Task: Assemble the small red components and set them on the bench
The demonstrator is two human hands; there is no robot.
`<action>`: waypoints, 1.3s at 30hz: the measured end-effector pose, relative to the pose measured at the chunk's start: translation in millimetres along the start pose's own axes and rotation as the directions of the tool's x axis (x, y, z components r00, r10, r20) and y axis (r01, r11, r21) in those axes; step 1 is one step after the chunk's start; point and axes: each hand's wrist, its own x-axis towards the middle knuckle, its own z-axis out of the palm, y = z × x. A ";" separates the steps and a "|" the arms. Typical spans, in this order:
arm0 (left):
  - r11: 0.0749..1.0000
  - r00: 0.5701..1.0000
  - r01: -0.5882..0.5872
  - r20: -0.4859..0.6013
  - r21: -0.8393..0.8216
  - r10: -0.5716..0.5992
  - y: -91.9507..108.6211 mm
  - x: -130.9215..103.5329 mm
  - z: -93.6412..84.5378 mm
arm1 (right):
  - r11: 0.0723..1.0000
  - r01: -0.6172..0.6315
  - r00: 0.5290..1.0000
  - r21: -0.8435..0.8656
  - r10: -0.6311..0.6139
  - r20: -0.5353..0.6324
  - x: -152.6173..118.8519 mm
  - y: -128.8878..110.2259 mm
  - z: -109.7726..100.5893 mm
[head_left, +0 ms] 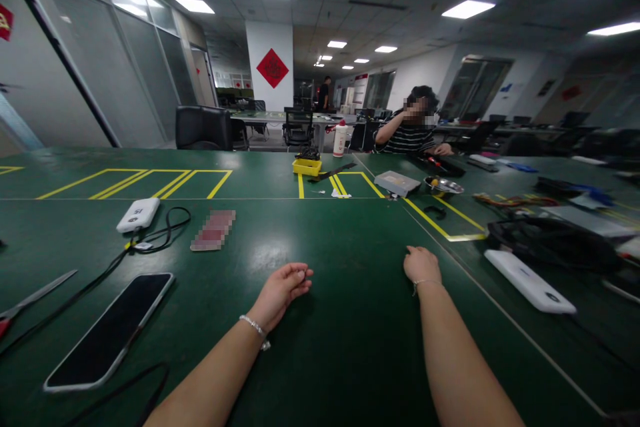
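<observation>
My left hand (286,288) is over the green table (345,340), with its thumb and fingers curled together. Anything between those fingertips is too small to make out. Farther right, my right hand (423,265) has its fingers bent under the palm, and what they hold, if anything, is hidden. A pinkish-red blurred rectangle (213,230) lies to the left of my left hand. Nearer on that side is a phone (110,333) with a dark screen and pale case. On the right, a white power bank (529,280) rests beyond my right hand.
Scissors (37,295), a black cable (100,275) and another white power bank (139,215) occupy the left. Ahead are a yellow tray (307,167), a grey box (397,183) and a metal bowl (453,188). A person in a striped shirt (407,137) sits across the table.
</observation>
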 end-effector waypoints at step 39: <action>0.983 0.993 -0.036 0.119 0.180 0.014 -5.6 1.3 0.0 | 0.389 0.766 0.574 0.511 -0.772 -0.272 -125.2 -147.3 3.2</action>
